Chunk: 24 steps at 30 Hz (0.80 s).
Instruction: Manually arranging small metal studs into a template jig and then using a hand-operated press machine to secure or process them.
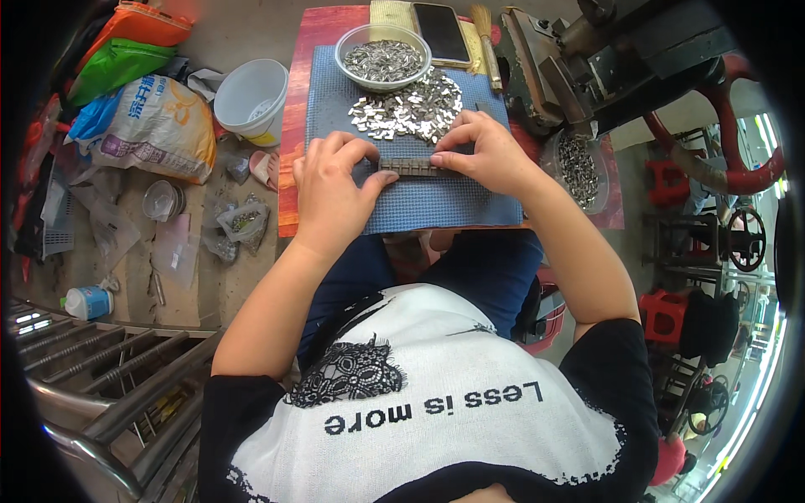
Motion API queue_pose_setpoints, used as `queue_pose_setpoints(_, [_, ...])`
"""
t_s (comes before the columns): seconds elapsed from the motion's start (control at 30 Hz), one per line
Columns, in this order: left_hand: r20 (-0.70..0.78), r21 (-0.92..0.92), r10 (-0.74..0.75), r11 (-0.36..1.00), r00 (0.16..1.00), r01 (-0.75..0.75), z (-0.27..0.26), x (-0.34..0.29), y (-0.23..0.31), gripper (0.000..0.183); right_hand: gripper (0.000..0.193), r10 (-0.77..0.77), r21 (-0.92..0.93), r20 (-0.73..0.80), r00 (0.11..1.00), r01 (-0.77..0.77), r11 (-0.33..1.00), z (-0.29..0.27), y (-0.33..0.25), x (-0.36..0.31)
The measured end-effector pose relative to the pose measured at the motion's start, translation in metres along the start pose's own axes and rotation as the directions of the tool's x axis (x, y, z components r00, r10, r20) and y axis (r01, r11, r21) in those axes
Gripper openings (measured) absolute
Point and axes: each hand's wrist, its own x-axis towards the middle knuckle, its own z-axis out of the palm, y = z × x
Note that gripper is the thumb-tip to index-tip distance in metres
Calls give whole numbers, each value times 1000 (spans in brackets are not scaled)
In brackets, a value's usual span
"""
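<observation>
A narrow dark metal bar with slots across it (409, 166) lies crosswise on a blue textured mat (436, 214). My left hand (334, 189) is closed on its left end, thumb on the near side and forefinger on the far side. At the other end, my right hand (488, 155) pinches the bar between thumb and forefinger; any small piece under those fingertips is hidden. Just beyond the bar spreads a loose pile of small shiny metal pieces (411, 113). Behind it stands a clear plastic bowl (341, 60) filled with similar pieces.
At the table's back are a dark phone (440, 33) and a brush (486, 46). A heavy press-like machine (579, 75) stands right, beside a clear tub of metal bits (579, 172). On the floor at left are a white bucket (251, 96) and a large printed sack (151, 126).
</observation>
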Motion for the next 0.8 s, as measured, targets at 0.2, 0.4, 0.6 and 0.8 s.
queue_pose_setpoints(0.2, [-3,-3,10,1000,1000,-10,2,1,-1,25,18,-1,15,112,994,-1,1000,-10,6,0])
queue_pose_setpoints(0.4, [-1,12,12,1000,1000,-12,2,1,1,26,18,-20,-30,20,1000,20,999,-4,7,-4])
queue_pose_setpoints(0.6, [1,11,12,1000,1000,-13,2,1,-1,26,18,55,43,85,995,-58,997,-11,9,-6])
queue_pose_setpoints(0.8, [0,21,13,1000,1000,-13,1,2,-1,27,18,86,77,66,994,-91,993,-13,14,-12])
